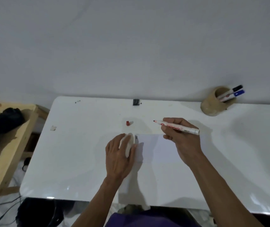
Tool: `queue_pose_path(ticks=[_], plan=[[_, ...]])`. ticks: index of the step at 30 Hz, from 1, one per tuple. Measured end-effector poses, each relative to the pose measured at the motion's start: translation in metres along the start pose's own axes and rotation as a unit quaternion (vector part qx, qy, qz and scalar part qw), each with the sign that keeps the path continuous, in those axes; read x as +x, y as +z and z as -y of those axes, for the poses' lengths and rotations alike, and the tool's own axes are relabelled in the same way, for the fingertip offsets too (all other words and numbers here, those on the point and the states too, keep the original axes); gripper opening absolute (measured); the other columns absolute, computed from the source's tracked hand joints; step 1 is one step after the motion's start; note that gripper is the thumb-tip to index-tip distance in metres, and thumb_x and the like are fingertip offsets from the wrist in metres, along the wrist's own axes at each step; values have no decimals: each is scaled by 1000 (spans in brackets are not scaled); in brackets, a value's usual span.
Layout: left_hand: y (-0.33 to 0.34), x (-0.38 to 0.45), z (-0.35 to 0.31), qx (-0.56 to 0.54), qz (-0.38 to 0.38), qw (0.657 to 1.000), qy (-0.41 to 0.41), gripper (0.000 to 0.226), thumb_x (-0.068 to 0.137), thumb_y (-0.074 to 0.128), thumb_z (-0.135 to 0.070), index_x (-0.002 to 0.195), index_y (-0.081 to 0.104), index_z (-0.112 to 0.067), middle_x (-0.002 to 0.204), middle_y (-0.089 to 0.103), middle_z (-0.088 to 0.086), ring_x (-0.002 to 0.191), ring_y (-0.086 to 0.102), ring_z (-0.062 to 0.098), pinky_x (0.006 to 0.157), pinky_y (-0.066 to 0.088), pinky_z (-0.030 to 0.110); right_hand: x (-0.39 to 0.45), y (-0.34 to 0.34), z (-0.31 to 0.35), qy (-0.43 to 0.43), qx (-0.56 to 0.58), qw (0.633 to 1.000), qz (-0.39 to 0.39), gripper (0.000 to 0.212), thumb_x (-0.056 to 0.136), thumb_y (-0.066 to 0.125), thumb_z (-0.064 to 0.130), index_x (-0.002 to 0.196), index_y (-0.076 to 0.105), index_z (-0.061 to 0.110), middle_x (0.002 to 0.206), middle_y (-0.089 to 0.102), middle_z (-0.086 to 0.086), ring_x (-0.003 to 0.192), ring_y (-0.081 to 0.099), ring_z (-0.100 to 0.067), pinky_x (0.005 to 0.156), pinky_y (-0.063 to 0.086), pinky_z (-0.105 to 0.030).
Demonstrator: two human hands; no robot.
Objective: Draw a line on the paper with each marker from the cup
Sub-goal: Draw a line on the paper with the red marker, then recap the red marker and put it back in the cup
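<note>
Right hand [182,138] grips the uncapped red marker [176,126] just above the paper [154,145]; left hand [119,154] lies flat, pinning the paper's left edge. Two dark lines [136,137] drawn, red pending; two markers [231,94] wait in the far-right cup [213,105].

- The left hand [120,155] lies palm down, back facing up, its fingers [113,145] stretched forward and close together.
- The left forearm runs up from the bottom edge, angled to the right.
- The right hand [182,140] is raised, its fingers [169,123] curled in a writing grip round a red marker [177,126], thumb below the barrel.
- The right forearm is bare and reaches in from the lower right corner.
</note>
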State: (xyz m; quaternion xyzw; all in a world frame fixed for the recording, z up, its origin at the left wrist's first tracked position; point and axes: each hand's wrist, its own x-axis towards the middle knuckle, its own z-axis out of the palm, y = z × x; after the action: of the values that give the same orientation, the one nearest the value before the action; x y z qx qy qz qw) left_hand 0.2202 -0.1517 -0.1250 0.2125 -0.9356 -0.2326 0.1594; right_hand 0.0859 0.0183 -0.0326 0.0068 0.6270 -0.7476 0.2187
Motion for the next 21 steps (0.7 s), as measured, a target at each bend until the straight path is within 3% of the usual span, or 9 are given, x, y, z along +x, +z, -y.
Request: queue_pose_path(ticks=[3,8,14,16,18,21], plan=[[-12,38,-6,-13,3,998,-61,38,96,58,-33,131,59,-17,130,63,13,120,59,34,99,46,46,-5,-7,5,6,16,1000,-19,24,87,74,-4,94,72,19,106,79,-1,92,72,-16,68,59,-32],[-16,98,-12,72,160,982,-75,40,101,52,-32,140,53,-24,133,59,7,126,53,30,100,42,45,-6,-8,2,24,18,997,-71,30,89,72,-2,105,57,19,104,81,-3,95,76,-21,63,60,-30],[-12,107,-4,116,184,973,-77,21,99,53,-20,100,71,-9,99,69,12,95,64,35,83,49,40,-9,-10,3,29,16,996,-80,13,97,66,13,109,61,15,97,81,-2,90,77,-17,68,61,-32],[-16,104,-4,39,165,979,-111,17,97,59,-18,99,73,-8,96,74,10,90,68,30,80,52,37,-10,-7,5,21,13,996,-81,10,99,64,16,109,63,13,91,81,-1,88,76,-15,70,62,-33],[-27,95,-14,-84,132,975,-155,13,94,67,-16,102,75,-10,92,76,1,84,69,17,78,50,25,-12,-3,8,1,5,996,-85,11,99,64,15,109,65,10,89,81,0,87,76,-16,70,62,-32],[-49,76,-33,-255,93,941,-200,10,91,70,-14,98,77,-15,87,76,-13,76,68,-2,70,47,11,-19,8,16,-32,-16,995,-98,8,98,67,17,104,69,13,87,80,3,83,74,-14,64,61,-29]])
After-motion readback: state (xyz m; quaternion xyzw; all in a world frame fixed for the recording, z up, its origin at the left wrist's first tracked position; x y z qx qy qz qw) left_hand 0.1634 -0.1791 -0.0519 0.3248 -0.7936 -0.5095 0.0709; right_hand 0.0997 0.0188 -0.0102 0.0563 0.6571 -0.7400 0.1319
